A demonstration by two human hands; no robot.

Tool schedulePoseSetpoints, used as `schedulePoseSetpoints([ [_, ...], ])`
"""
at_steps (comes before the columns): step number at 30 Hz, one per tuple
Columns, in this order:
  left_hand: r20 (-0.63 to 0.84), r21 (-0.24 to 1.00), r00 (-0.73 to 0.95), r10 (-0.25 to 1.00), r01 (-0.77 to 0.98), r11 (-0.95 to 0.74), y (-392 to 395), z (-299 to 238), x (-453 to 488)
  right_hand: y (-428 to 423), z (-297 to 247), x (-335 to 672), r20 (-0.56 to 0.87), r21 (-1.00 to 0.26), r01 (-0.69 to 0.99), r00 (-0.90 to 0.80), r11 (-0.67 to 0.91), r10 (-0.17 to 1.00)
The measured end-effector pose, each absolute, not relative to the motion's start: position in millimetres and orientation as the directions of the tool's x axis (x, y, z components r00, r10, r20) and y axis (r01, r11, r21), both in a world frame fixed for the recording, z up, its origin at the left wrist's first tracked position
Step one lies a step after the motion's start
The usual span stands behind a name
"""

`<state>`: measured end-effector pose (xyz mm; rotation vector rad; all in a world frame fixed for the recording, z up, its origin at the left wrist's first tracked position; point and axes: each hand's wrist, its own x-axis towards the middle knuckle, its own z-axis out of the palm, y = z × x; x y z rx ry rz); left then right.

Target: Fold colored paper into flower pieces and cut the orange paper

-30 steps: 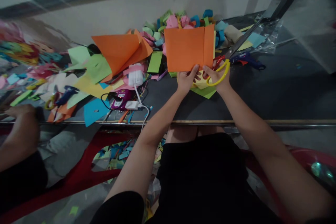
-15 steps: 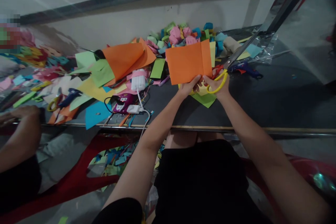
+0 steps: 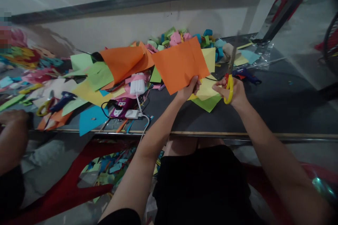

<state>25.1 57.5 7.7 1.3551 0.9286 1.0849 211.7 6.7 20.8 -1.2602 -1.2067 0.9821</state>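
Note:
My left hand point(image 3: 190, 89) pinches the lower right edge of an orange sheet point(image 3: 179, 65), held up tilted above the table. A crease or cut line runs near the sheet's right side. To the right, my right hand point(image 3: 232, 89) has yellow-and-red-handled scissors point(image 3: 230, 86) hooked on it, their blades pointing up and away from the sheet. Its thumb and forefinger reach toward the sheet without touching it. Beneath the hands lie yellow paper point(image 3: 207, 89) and green paper point(image 3: 207, 103) on the dark table.
Behind the sheet is a heap of small foam-like coloured pieces point(image 3: 175, 37). A purple power strip point(image 3: 123, 108) with cables sits left, near rolled orange sheets point(image 3: 124, 61). A blue glue gun point(image 3: 248, 75) lies right. A co-worker's arm point(image 3: 13, 130) rests at far left.
My right hand has let go of the orange sheet and moved right, swinging the scissors upright. The sheet, in my left hand, has shifted left and tilted.

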Motion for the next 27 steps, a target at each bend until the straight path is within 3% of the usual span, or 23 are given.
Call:
schedulePoseSetpoints([
  [4,0.115,0.988,0.155,0.981,-0.117,-0.098,51.2,21.0,23.3,-23.9,23.1,221.5,0.006,-0.994,0.105,-0.098,0.016,0.995],
  [8,0.171,0.967,0.1,0.98,-0.205,-0.148,47.1,26.7,24.3,-39.0,19.5,225.8,0.017,-0.958,0.285,-0.069,0.036,0.997],
  [13,0.189,0.965,0.098,0.977,-0.205,-0.166,47.9,24.0,24.9,-39.6,29.7,224.0,-0.074,-0.834,0.552,-0.111,-0.001,0.991],
  [18,0.164,0.977,0.165,0.973,-0.166,-0.136,48.4,21.0,27.3,-36.3,35.7,213.2,-0.073,-0.821,0.567,-0.207,0.059,0.976],
  [27,0.129,0.992,0.235,0.963,-0.03,-0.126,45.2,14.4,26.4,-29.0,31.2,210.1,-0.096,-0.85,0.526,-0.192,0.02,0.977],
])
